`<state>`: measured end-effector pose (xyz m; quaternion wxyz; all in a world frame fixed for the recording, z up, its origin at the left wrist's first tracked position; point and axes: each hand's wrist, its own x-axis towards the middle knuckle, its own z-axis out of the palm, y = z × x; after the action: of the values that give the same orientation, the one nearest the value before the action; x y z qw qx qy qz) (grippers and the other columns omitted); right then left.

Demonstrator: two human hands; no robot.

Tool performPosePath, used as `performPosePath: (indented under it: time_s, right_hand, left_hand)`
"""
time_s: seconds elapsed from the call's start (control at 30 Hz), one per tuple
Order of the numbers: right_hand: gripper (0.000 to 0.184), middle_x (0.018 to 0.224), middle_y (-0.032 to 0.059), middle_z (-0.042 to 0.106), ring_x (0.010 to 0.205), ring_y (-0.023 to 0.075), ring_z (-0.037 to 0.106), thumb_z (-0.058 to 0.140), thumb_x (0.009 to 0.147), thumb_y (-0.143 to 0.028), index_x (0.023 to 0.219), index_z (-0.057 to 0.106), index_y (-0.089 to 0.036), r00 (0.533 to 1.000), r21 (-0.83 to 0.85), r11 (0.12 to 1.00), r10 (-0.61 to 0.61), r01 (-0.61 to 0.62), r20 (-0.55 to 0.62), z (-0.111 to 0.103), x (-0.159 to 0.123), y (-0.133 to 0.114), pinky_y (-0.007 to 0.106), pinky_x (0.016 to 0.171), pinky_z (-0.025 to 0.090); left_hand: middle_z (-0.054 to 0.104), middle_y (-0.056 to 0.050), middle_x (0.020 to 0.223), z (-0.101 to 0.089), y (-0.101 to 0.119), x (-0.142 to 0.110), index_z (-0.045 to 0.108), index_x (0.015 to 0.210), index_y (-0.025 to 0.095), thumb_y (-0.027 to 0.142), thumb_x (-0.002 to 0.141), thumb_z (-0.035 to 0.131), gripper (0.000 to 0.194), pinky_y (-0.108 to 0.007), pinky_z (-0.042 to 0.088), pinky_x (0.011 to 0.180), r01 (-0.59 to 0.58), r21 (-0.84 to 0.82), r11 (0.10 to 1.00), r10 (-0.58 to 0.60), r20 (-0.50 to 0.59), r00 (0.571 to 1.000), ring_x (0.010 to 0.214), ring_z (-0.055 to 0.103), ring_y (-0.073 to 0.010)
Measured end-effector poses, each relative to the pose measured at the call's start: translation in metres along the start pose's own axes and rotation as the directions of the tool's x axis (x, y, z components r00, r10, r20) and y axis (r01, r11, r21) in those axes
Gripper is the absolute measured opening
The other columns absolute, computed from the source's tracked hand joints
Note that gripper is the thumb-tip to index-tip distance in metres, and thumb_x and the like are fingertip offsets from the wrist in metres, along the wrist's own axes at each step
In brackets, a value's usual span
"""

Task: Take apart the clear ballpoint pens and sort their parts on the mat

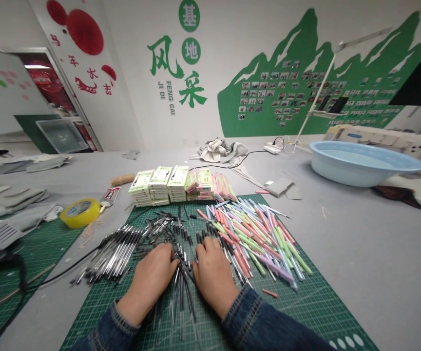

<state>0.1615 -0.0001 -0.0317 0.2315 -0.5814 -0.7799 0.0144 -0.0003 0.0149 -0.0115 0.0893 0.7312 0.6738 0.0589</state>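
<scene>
Both my hands are in a heap of clear pens with dark refills on a green cutting mat point(291, 317). My left hand point(152, 275) is closed at the left of the heap. Its fingertips are hidden, so what they hold is unclear. My right hand point(212, 268) curls its fingers over black-capped pens point(205, 231). Between the two thumbs, loose clear pens point(183, 292) fan out toward me. Left of my left hand lies a row of clear pens point(113, 256). A pile of pastel-coloured pens point(258, 234) spreads to the right of my right hand.
Small boxes point(159, 178) stand stacked behind the pens. Yellow tape point(81, 213), a glue tube point(110, 196) and a black cable point(75, 263) lie left. A blue basin point(364, 168) sits at right. Crumpled cloth point(220, 150) rests near the wall.
</scene>
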Motion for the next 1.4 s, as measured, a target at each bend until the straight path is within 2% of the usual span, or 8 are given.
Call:
performPosePath:
  time_s: [0.27, 0.47, 0.63, 0.7, 0.8, 0.93, 1.07, 1.4]
  right_hand:
    - [0.012, 0.085, 0.0127, 0.061, 0.078, 0.0237, 0.057, 0.05, 0.079, -0.01, 0.087, 0.059, -0.012, 0.992, -0.039, 0.994, 0.109, -0.106, 0.066, 0.002, 0.0, -0.007, 0.032, 0.064, 0.04]
    - [0.004, 0.076, 0.0059, 0.061, 0.065, 0.0175, 0.056, 0.052, 0.078, -0.016, 0.078, 0.056, -0.017, 0.966, 0.149, 0.954, 0.257, -0.26, 0.034, -0.006, 0.0, 0.001, 0.027, 0.057, 0.032]
    - [0.008, 0.066, -0.0014, 0.057, 0.06, 0.0126, 0.052, 0.053, 0.072, -0.012, 0.071, 0.052, -0.019, 0.967, 0.497, 0.83, 0.225, -0.253, 0.116, -0.009, 0.003, 0.005, 0.023, 0.055, 0.031]
    - [0.011, 0.066, -0.003, 0.057, 0.059, 0.0114, 0.051, 0.051, 0.07, -0.01, 0.075, 0.053, -0.02, 0.971, 0.61, 0.755, 0.188, -0.239, 0.147, -0.009, 0.004, 0.004, 0.021, 0.054, 0.032]
    - [0.023, 0.069, -0.0042, 0.058, 0.057, 0.0104, 0.05, 0.049, 0.07, -0.008, 0.087, 0.057, -0.021, 0.977, 0.72, 0.662, 0.111, -0.21, 0.183, -0.009, 0.005, 0.002, 0.02, 0.053, 0.033]
    - [0.025, 0.071, -0.0044, 0.059, 0.058, 0.0103, 0.05, 0.049, 0.071, -0.008, 0.089, 0.059, -0.022, 0.983, 0.762, 0.627, 0.039, -0.162, 0.177, -0.011, 0.003, -0.001, 0.02, 0.055, 0.035]
    - [0.023, 0.071, -0.005, 0.058, 0.06, 0.0105, 0.049, 0.05, 0.071, -0.008, 0.086, 0.059, -0.022, 0.987, 0.771, 0.622, 0.01, -0.134, 0.162, -0.012, 0.002, -0.003, 0.021, 0.056, 0.036]
    - [0.024, 0.073, -0.0044, 0.059, 0.063, 0.0113, 0.05, 0.05, 0.07, -0.007, 0.086, 0.059, -0.022, 0.987, 0.76, 0.638, 0.003, -0.123, 0.158, -0.011, 0.003, -0.002, 0.021, 0.059, 0.036]
  left_hand:
    - [0.068, -0.009, 0.075, 0.002, -0.001, 0.006, 0.06, 0.066, 0.02, 0.026, 0.075, 0.049, 0.015, -0.029, 0.035, 0.061, 0.09, -0.059, 0.994, -0.089, 0.023, 0.996, 0.075, 0.063, -0.023]
    - [0.061, -0.002, 0.056, -0.003, -0.021, 0.021, 0.053, 0.055, 0.018, 0.027, 0.069, 0.051, 0.016, -0.024, 0.034, 0.053, 0.193, -0.397, 0.897, -0.189, 0.05, 0.981, 0.057, 0.056, -0.0155]
    - [0.057, 0.001, 0.049, -0.018, -0.04, 0.024, 0.05, 0.061, 0.016, 0.026, 0.072, 0.052, 0.015, -0.017, 0.019, 0.036, 0.316, -0.83, 0.461, -0.143, 0.282, 0.949, 0.034, 0.036, -0.0057]
    - [0.062, 0.0, 0.057, -0.025, -0.043, 0.024, 0.055, 0.07, 0.014, 0.023, 0.071, 0.059, 0.01, -0.015, 0.021, 0.034, 0.272, -0.924, 0.267, -0.1, 0.254, 0.962, 0.035, 0.037, -0.0032]
    - [0.067, -0.003, 0.073, -0.034, -0.042, 0.022, 0.062, 0.088, 0.012, 0.016, 0.068, 0.069, 0.021, -0.012, 0.042, 0.045, 0.154, -0.988, -0.01, -0.135, 0.154, 0.979, 0.049, 0.053, -0.0038]
    - [0.067, -0.004, 0.083, -0.04, -0.038, 0.021, 0.066, 0.089, 0.012, 0.011, 0.073, 0.067, 0.016, -0.012, 0.052, 0.057, -0.055, -0.974, -0.22, -0.264, 0.005, 0.965, 0.063, 0.061, -0.0061]
    - [0.067, -0.005, 0.083, -0.04, -0.04, 0.021, 0.067, 0.088, 0.012, 0.01, 0.078, 0.061, 0.012, -0.013, 0.054, 0.057, -0.16, -0.946, -0.283, -0.303, -0.07, 0.95, 0.064, 0.061, -0.0066]
    - [0.066, -0.005, 0.083, -0.037, -0.042, 0.022, 0.067, 0.088, 0.012, 0.012, 0.075, 0.065, 0.013, -0.013, 0.054, 0.057, -0.135, -0.957, -0.259, -0.299, -0.053, 0.953, 0.064, 0.061, -0.0072]
